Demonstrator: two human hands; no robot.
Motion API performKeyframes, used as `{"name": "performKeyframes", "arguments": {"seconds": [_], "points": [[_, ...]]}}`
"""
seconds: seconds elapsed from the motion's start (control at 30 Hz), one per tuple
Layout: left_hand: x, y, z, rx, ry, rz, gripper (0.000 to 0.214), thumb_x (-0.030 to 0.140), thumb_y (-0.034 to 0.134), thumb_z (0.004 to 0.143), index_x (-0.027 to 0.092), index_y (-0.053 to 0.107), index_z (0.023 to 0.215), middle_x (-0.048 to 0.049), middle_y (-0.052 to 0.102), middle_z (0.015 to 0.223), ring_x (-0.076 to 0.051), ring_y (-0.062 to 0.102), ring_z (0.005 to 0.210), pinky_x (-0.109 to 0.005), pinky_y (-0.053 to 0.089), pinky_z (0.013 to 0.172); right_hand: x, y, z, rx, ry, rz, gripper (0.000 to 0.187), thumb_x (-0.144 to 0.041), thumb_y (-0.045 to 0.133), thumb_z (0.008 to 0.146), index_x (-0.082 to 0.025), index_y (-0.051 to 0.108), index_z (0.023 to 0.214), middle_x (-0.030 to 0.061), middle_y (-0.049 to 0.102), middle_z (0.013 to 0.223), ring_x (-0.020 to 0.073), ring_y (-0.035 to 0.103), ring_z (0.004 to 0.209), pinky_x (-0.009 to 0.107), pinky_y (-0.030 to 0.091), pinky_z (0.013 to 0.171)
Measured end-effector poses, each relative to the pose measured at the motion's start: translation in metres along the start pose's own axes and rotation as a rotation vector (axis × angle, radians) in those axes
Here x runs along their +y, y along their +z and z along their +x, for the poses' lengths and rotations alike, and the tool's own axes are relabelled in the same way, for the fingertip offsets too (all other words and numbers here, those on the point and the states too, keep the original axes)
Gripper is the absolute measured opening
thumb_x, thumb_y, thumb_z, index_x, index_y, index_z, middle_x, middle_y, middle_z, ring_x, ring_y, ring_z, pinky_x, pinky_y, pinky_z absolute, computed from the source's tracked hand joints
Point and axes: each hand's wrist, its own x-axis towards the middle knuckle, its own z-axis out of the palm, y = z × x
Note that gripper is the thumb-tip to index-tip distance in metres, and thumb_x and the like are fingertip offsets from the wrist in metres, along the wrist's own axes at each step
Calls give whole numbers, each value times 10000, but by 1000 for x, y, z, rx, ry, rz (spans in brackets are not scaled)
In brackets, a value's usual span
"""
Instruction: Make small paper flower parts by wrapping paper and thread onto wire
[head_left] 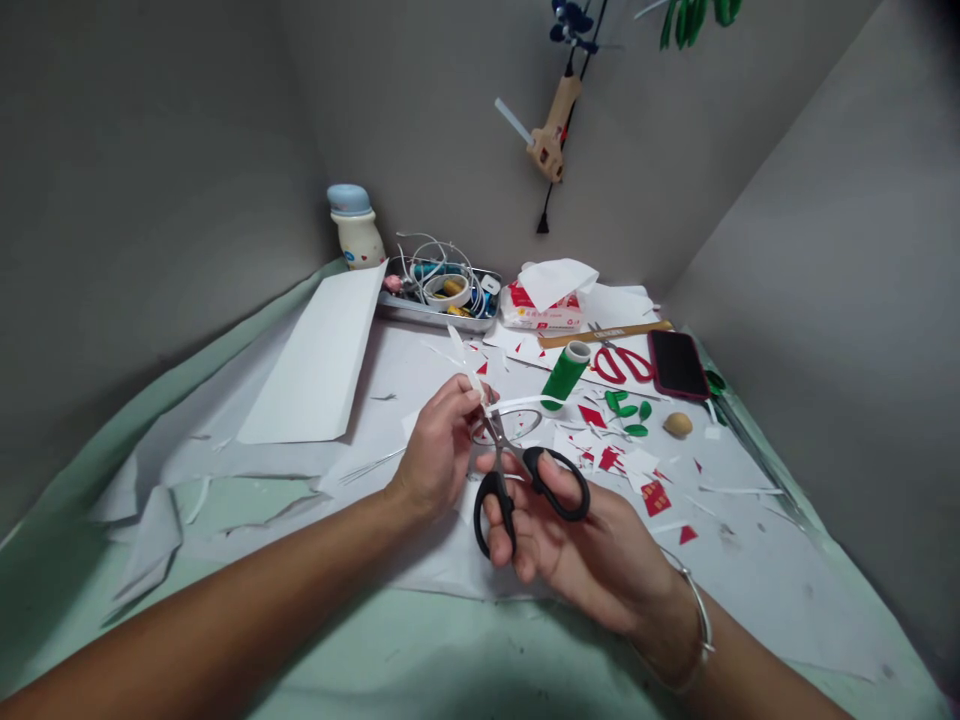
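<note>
My right hand (570,530) has its thumb and fingers through the handles of black-handled scissors (495,432), which are spread a little. Between my left hand's (442,440) closed thumb and fingers is a thin white paper strip (466,362), standing up from the fingertips. The scissor blades meet the strip close to those fingertips, and a strip end sticks out to the right. Behind the blades lies a clear round ring-like object (517,428). A green thread spool (565,376) stands tilted just beyond it.
A metal tray (450,318) of cables and tape, a bottle (356,228) and a tissue pack (541,305) stand at the back. Red-handled scissors (622,366), a phone (677,364), green leaf shapes (634,430) and red scraps (655,497) lie right. A glue gun (553,135) hangs above.
</note>
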Motion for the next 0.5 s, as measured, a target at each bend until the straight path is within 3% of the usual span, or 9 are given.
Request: {"name": "performKeyframes", "arguments": {"seconds": [0.5], "points": [[-2, 0, 1, -42, 17, -15, 99, 222, 591, 760, 166, 523, 716, -5, 514, 775, -94, 428, 553, -174, 301, 343, -1, 2, -3, 89, -15, -38, 379, -439, 617, 880, -109, 652, 1064, 58, 642, 816, 101, 593, 608, 157, 438, 454]]}}
